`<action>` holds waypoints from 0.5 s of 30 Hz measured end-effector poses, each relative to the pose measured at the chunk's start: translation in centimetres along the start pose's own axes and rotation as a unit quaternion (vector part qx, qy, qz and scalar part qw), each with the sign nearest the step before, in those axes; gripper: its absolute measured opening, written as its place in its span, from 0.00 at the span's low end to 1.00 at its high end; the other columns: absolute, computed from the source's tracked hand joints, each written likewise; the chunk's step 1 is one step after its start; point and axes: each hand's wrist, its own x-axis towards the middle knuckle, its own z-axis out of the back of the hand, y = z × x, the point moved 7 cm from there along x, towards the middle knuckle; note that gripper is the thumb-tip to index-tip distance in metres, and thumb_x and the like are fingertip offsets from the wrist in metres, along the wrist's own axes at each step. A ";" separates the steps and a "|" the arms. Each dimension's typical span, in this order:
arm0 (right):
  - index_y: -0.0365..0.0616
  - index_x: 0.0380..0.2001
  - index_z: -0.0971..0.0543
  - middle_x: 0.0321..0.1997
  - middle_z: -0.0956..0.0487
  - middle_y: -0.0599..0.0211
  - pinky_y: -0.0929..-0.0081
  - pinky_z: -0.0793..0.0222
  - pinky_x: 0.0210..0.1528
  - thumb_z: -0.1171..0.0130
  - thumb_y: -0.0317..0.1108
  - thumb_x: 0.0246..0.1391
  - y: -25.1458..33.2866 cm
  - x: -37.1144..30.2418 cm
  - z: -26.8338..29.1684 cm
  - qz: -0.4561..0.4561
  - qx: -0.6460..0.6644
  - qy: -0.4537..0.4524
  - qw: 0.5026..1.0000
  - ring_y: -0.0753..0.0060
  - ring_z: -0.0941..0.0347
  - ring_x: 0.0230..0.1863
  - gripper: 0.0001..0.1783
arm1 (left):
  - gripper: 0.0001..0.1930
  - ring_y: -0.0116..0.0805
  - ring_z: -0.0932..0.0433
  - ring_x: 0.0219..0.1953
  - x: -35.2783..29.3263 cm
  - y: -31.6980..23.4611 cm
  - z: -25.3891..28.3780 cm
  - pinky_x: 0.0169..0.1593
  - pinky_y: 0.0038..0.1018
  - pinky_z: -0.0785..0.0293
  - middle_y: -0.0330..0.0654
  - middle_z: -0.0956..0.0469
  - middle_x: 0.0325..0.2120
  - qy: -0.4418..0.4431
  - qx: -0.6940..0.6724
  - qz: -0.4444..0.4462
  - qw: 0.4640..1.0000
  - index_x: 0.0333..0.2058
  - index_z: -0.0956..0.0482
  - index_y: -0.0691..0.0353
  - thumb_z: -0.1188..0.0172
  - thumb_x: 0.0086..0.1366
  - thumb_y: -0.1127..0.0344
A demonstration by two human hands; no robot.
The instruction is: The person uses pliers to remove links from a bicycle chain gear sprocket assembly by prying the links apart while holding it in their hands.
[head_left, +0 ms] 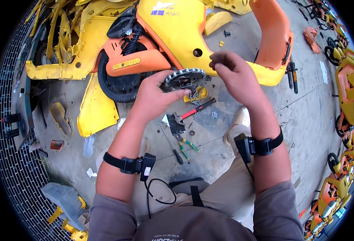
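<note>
Your left hand (pixel 153 94) pinches the toothed disc (pixel 177 82) by its left rim, near the lower edge of the yellow scooter panel (pixel 173 32). Expect stiff, weighty, perhaps greasy metal; grip its faces. Your right hand (pixel 236 76) half-curls; contents I cannot tell.

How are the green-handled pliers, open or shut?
Open: the pliers lie with their handles splayed apart.

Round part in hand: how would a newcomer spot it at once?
Find the big yellow-and-orange scooter at top centre. Just below, the left hand grips the dark round part; its shiny, bumpy rim sets it apart from the hammer and pliers lower down.
</note>
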 end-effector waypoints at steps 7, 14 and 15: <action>0.36 0.59 0.26 0.56 0.22 0.62 0.66 0.30 0.64 0.46 0.20 0.53 1.0 -0.7 -1.9 -0.027 -0.016 0.136 0.990 0.67 0.26 0.59 0.27 | 0.24 0.23 0.19 0.41 -0.2 -0.1 0.7 0.42 0.23 0.20 0.38 0.15 0.42 -0.015 -0.026 -0.015 0.999 0.52 0.19 0.65 0.24 0.56 0.74; 0.38 0.62 0.27 0.56 0.22 0.62 0.67 0.32 0.64 0.33 0.28 0.54 1.8 -1.2 -2.8 -0.002 -0.051 0.186 0.981 0.67 0.27 0.58 0.31 | 0.23 0.23 0.20 0.43 -0.4 -1.3 0.9 0.48 0.24 0.21 0.37 0.15 0.42 -0.005 0.037 -0.048 0.998 0.50 0.18 0.65 0.24 0.55 0.74; 0.38 0.62 0.27 0.56 0.22 0.62 0.67 0.32 0.64 0.32 0.29 0.55 1.8 -1.2 -2.9 -0.002 -0.043 0.186 0.982 0.68 0.28 0.58 0.31 | 0.23 0.23 0.20 0.44 -0.4 -1.2 1.0 0.48 0.24 0.22 0.37 0.15 0.42 -0.004 0.020 -0.042 0.999 0.50 0.18 0.65 0.24 0.55 0.74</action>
